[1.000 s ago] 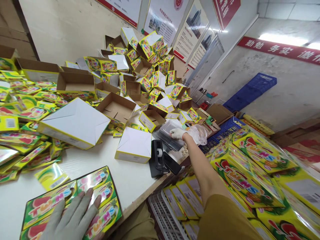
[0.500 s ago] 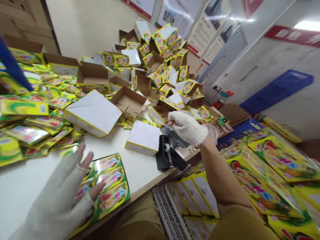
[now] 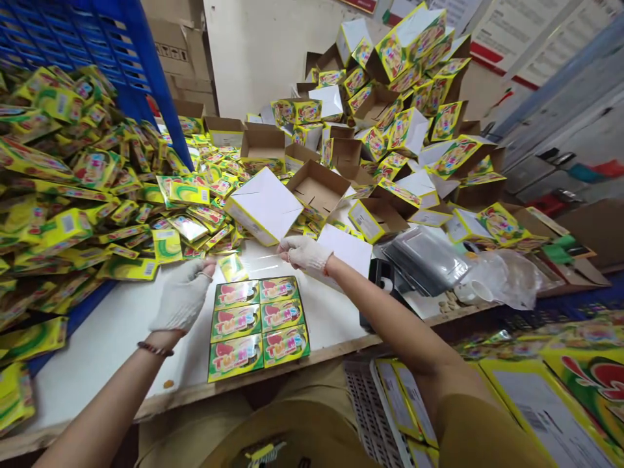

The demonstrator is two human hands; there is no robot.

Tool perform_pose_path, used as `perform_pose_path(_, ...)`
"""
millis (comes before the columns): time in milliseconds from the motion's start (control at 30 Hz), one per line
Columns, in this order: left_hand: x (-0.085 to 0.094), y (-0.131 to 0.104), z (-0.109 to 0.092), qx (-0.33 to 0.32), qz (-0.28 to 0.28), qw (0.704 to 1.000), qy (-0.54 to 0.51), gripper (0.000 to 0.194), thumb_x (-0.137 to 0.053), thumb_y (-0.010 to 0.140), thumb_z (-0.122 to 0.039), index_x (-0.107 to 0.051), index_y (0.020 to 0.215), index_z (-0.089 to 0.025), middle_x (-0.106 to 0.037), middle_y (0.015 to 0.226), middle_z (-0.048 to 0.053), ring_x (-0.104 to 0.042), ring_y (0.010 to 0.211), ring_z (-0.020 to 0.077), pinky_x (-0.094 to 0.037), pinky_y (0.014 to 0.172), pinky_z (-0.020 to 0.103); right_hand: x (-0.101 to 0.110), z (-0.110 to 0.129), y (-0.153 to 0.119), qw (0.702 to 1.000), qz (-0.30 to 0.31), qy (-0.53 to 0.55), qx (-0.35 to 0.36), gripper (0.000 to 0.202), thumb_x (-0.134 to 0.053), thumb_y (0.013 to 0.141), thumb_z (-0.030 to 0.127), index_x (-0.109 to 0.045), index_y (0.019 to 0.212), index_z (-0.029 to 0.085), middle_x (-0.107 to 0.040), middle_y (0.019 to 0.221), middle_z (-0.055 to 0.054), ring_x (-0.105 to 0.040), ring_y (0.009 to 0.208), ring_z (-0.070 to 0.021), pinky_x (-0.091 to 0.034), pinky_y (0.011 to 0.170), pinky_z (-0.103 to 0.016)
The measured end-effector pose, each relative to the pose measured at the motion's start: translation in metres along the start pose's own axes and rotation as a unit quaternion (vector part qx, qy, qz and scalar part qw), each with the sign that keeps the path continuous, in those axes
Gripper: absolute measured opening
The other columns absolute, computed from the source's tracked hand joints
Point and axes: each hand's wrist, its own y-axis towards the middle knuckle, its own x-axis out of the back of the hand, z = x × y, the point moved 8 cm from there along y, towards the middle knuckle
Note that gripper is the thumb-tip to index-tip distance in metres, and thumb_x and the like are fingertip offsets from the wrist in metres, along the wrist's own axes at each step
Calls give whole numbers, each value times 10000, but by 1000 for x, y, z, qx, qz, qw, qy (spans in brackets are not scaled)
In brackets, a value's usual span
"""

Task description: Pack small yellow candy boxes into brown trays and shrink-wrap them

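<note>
In the head view, taking the six-box block (image 3: 258,325) as the clock's centre, clear film (image 3: 260,265) spans the gap at 12 o'clock. It could slip or split if one side is pulled harder, since each hand seems to have only a narrow edge. Lowered, it could snag on the block's corners or on the loose packet (image 3: 233,268) near 11 o'clock. The right elbow, swinging out, might knock the black dispenser (image 3: 377,273) towards 3 o'clock.

The gloved left hand (image 3: 182,296), at 10 o'clock, is nearly closed, thumb and forefinger pinching one end of the film; its forearm slants up from 7 o'clock. The right hand (image 3: 305,255), at 1 o'clock, pinches the other end, fingers curled, its forearm reaching in from 4 o'clock past the white-based carton (image 3: 346,250). The block lies flat on the tabletop (image 3: 336,325), near its front edge.
</note>
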Motion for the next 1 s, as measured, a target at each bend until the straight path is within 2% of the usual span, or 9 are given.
perform_pose_path(167, -37, -8, 32, 40, 67, 997, -12, 392, -466, 777, -560, -513, 613, -207, -487, 557, -23, -452, 584, 139, -358, 539, 250, -26, -53, 1, 997, -8, 22, -77, 94, -550, 761, 120, -603, 700, 166, -448, 470, 58, -403, 439, -77, -309, 425, -195)
perform_pose_path(367, -39, -14, 50, 76, 86, 993, -23, 428, -438, 828, -585, -597, 741, -198, -588, 673, -2, -525, 664, 165, -401, 597, 257, -33, -85, -23, 985, -67, 133, -91, 205, -511, 830, 198, -675, 947, 164, -485, 567, 57, -437, 496, -77, -359, 452, -172)
perform_pose_path(467, -38, -12, 18, -58, 64, 987, 133, 323, -418, 876, -416, -634, 771, -199, -635, 805, 52, -571, 784, 204, -428, 697, 295, -37, -90, -25, 977, -76, 178, -94, 207, -540, 840, 239, -694, 950, 154, -493, 584, 52, -419, 500, -76, -341, 442, -173)
perform_pose_path(567, -71, -35, -36, -280, 123, 912, 274, 251, -435, 872, -230, -682, 909, -202, -666, 1005, 101, -586, 949, 251, -426, 841, 370, -40, -88, -29, 978, -70, 167, -100, 268, -542, 853, 238, -695, 1057, 155, -533, 648, 36, -439, 524, -83, -373, 466, -189)
perform_pose_path(633, -96, -56, -61, -367, 166, 866, 298, 281, -433, 905, -229, -677, 1039, -196, -656, 1154, 126, -575, 1049, 283, -405, 924, 442, -41, -88, -36, 981, -74, 140, -108, 384, -523, 855, 200, -641, 1219, 166, -551, 699, 32, -452, 527, -90, -394, 481, -207)
perform_pose_path(700, -113, -70, -77, -400, 170, 851, 295, 321, -435, 938, -284, -646, 1162, -192, -609, 1287, 151, -546, 1141, 314, -367, 986, 512, -44, -86, -49, 987, -76, 106, -96, 498, -513, 834, 140, -565, 1328, 178, -544, 717, 40, -457, 535, -95, -400, 499, -214)
perform_pose_path(767, -124, -77, -87, -413, 172, 847, 287, 381, -449, 945, -321, -602, 1273, -203, -559, 1371, 168, -511, 1210, 338, -328, 1022, 562, -49, -82, -69, 993, -76, 69, -53, 502, -523, 796, 89, -578, 1287, 179, -533, 720, 46, -463, 586, -100, -405, 544, -210)
perform_pose_path(867, -135, -83, -93, -436, 193, 829, 292, 444, -449, 951, -360, -550, 1372, -258, -489, 1453, 182, -463, 1268, 370, -286, 1032, 617, -62, -82, -108, 996, -79, 40, -16, 356, -528, 766, 69, -633, 1090, 175, -510, 720, 45, -457, 632, -102, -404, 581, -204)
perform_pose_path(1000, -141, -87, -95, -447, 194, 811, 324, 509, -430, 952, -493, -537, 1397, -270, -439, 1486, 216, -426, 1297, 410, -280, 1008, 646, -86, -104, -147, 990, -91, 91, -65, 154, -504, 811, 120, -602, 919, 170, -501, 776, 31, -471, 543, -73, -412, 520, -198)
